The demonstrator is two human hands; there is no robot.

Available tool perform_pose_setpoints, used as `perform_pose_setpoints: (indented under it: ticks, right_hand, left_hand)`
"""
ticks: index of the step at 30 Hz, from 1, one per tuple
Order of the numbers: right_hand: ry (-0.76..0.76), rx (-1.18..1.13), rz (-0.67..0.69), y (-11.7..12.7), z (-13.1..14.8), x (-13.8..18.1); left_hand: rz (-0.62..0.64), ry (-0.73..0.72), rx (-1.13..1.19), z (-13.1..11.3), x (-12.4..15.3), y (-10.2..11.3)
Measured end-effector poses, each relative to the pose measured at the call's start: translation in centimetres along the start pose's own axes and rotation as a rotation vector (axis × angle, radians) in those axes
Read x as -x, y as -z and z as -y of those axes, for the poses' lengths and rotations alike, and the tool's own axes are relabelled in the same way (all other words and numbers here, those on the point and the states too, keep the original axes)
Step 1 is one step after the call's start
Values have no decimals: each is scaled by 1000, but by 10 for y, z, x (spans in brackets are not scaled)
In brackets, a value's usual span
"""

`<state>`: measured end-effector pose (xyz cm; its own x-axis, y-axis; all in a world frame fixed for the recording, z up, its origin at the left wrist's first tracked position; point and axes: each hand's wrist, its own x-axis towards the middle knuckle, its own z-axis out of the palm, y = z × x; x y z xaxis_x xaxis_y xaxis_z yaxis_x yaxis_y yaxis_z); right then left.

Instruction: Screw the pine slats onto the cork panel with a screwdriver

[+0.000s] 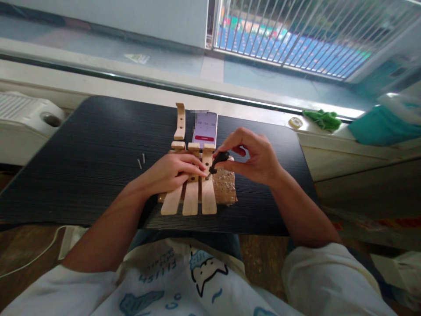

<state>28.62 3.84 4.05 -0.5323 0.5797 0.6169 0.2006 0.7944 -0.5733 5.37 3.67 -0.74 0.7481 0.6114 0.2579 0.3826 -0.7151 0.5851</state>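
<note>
A wooden slat assembly (pixel 190 197) lies on the dark table (pixel 82 166), made of three pale slats joined to a crosspiece. My left hand (pixel 171 173) rests on the slats, fingers pinched together near a screw hole in the right slat. My right hand (pixel 253 158) is closed on a small black-handled screwdriver (pixel 217 160), whose tip points down-left into that slat. A further curved wooden piece (pixel 180 120) lies beyond the assembly. A tan perforated block (pixel 225 186) sits beside the slats under my right hand.
A phone (pixel 205 127) with a lit screen lies behind the assembly. Two small screws (pixel 141 161) lie on the table to the left. A radiator (pixel 26 118) stands at far left. Green cloth (pixel 324 119) and a teal bag (pixel 381 125) sit on the window sill.
</note>
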Motion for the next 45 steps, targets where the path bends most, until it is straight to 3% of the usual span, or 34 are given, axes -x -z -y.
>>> perform_pose_setpoints:
  ticks: [23, 33, 45]
  right_hand:
    - [41, 96, -119, -8, 5, 0]
    - [-16, 129, -167, -11, 5, 1]
    - [154, 147, -166, -13, 3, 0]
  left_hand:
    - [-20, -55, -11, 3, 0, -1]
    - [-28, -66, -21, 3, 1, -1]
    - [-34, -75, -29, 3, 1, -2]
